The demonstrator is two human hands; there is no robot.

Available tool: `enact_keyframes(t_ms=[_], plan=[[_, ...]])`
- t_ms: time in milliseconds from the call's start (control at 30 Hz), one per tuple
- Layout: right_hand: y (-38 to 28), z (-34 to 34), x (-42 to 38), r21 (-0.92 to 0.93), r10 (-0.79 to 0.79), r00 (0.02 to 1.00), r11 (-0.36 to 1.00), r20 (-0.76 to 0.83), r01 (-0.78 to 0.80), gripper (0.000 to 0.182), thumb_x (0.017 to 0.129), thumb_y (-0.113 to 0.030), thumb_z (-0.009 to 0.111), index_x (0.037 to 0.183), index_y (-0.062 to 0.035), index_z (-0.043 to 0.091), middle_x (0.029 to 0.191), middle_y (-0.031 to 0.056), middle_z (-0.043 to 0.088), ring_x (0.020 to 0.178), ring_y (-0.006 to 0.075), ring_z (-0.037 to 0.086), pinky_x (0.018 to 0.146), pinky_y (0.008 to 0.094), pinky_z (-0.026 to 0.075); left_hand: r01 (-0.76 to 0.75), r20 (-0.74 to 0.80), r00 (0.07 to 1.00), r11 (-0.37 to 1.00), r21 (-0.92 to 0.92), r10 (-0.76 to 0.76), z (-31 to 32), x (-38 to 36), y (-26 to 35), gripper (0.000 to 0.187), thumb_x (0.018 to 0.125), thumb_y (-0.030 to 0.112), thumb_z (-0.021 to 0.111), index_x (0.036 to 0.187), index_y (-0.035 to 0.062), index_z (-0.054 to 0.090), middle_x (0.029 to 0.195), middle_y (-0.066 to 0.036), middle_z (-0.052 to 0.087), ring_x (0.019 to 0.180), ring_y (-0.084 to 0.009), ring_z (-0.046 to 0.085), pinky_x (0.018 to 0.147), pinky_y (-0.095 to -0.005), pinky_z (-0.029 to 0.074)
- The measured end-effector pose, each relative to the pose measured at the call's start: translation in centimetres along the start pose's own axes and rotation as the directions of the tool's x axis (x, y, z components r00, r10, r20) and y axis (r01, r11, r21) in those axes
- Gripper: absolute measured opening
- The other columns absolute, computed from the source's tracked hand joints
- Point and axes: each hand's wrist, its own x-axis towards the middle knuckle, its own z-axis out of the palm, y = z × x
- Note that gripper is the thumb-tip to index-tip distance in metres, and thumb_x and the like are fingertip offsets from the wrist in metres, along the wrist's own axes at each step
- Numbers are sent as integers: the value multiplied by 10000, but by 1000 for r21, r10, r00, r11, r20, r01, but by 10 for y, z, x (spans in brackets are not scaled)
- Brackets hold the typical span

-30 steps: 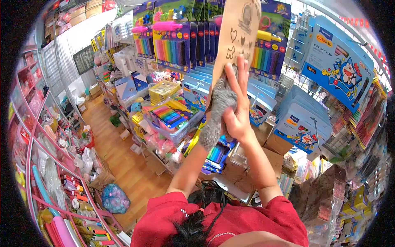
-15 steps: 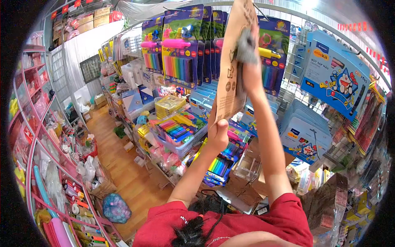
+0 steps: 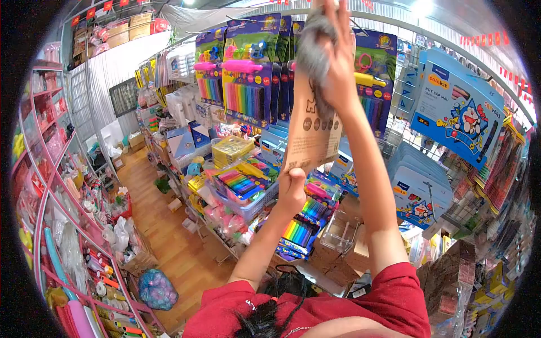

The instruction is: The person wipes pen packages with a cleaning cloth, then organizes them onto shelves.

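Note:
A brown cardboard package (image 3: 310,143) with dark printing stands raised and slightly tilted in front of me. My left hand (image 3: 293,188) is closed on its bottom edge, thumb on the near side. Pressed against the package's upper part is a grey cloth (image 3: 315,53), blurred by motion, with my right hand (image 3: 341,76) on it. The fingertips of that hand reach the top edge of the view. Just behind hang colourful clay sets (image 3: 246,93) on purple cards, partly covered by the package.
Blue crayon boxes (image 3: 459,104) hang on the right rack. Below my arms are a lilac basket (image 3: 248,211) with more sets and a clear plastic container (image 3: 341,231). A pink shelf (image 3: 42,208) lines the left, beside the wooden aisle floor (image 3: 197,270) and a stuffed bag (image 3: 158,289).
The package has turned so more of its printed face shows. My right hand and the grey cloth have moved up and left across it. My left hand keeps its hold, slightly further left.

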Motion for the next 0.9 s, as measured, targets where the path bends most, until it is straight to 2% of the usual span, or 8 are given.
enact_keyframes(t_ms=[167,233,300,367,500,700,833,900], plan=[[67,-21,-6,581,482,866,669,136,-463,486,964,-222,306,1408,-88,161,1414,51,251,1270,154,278,1042,273,228,-108,127,986,994,10,106,13,8,16,454,952,211,341,1321,-33,240,1350,-159,323,1251,-271,334,1055,-408,238],[77,-17,-38,794,543,835,465,94,-392,475,971,-240,288,1407,-91,172,1408,45,267,1275,156,272,1051,263,198,-105,106,989,994,10,103,18,9,18,482,947,236,354,1326,-37,236,1347,-159,329,1246,-265,339,1047,-401,247],[14,-12,-63,519,515,857,727,19,-449,492,961,-232,306,1409,-87,165,1425,47,236,1297,155,229,1062,264,168,-88,52,995,996,-6,88,23,9,15,530,940,284,373,1331,-45,234,1341,-157,342,1237,-256,349,1032,-387,262],[-15,-7,-99,159,380,925,913,8,-377,625,845,-215,422,1402,-72,179,1454,164,144,1343,315,127,1086,394,83,-56,-3,998,998,3,56,22,9,11,631,923,371,392,1351,-57,216,1344,-156,348,1231,-232,352,1014,-349,271],[-87,-1,-104,-110,183,974,980,134,-169,729,665,-268,497,1368,-167,330,1445,144,197,1339,348,140,1051,536,19,77,-111,991,996,38,-73,12,8,6,493,933,314,382,1282,-26,303,1281,-124,389,1159,-196,407,968,-344,337],[-17,8,-35,-207,78,996,975,-41,-85,623,815,-236,455,1396,-174,240,1448,138,188,1340,313,153,1074,469,77,-49,-88,994,992,118,60,-4,-4,-11,342,949,218,338,1228,21,340,1285,-132,383,1203,-263,372,1009,-440,309],[48,-4,-36,481,317,948,834,-19,-269,543,906,-193,353,1404,-77,170,1455,102,166,1342,229,128,1079,349,128,-150,15,989,975,164,149,17,18,14,655,917,431,368,1321,-73,260,1318,-172,368,1209,-233,375,1002,-346,282],[41,-10,-67,567,375,927,760,17,-318,519,936,-239,316,1406,-78,166,1458,79,158,1344,194,113,1077,331,112,-110,20,994,978,179,108,18,15,21,681,911,447,369,1329,-76,246,1333,-174,353,1226,-235,357,1008,-347,275]])
